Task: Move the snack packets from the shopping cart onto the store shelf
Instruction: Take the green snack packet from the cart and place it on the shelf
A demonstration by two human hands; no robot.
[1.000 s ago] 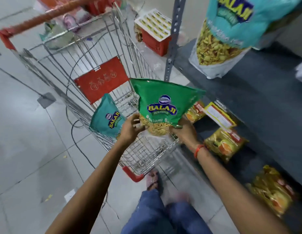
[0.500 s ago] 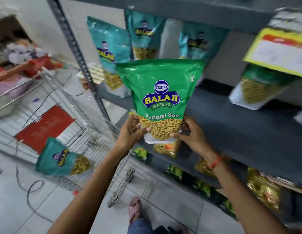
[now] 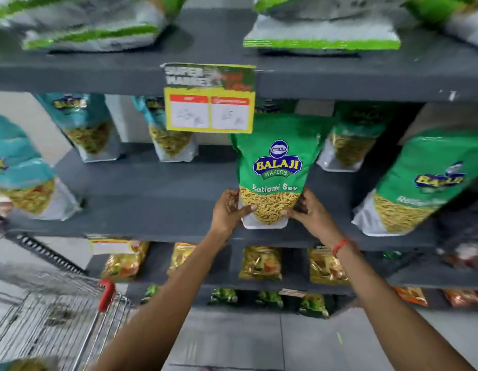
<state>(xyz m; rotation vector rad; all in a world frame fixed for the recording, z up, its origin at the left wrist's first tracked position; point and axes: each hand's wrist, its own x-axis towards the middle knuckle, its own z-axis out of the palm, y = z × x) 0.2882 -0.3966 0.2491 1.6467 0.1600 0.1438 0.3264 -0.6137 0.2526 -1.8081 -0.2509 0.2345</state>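
A green Balaji Ratlami Sev packet (image 3: 276,167) stands upright at the front of the dark grey middle shelf (image 3: 157,199). My left hand (image 3: 230,210) grips its lower left corner and my right hand (image 3: 307,210) grips its lower right corner. The packet's white base sits at the shelf's front edge. The wire shopping cart (image 3: 56,328) with a red corner is at the lower left, and the top of a teal packet (image 3: 15,365) shows in it at the bottom left corner.
Teal packets (image 3: 88,127) stand on the left of the same shelf, green ones (image 3: 425,183) on the right. A yellow price tag (image 3: 209,108) hangs from the shelf above. Lower shelves hold yellow packets (image 3: 260,262) and small green ones. Grey floor lies below.
I turned from the cart to the shelf. Both hands carried the green packet up and forward, from above the cart to the middle shelf, where it now stands upright.
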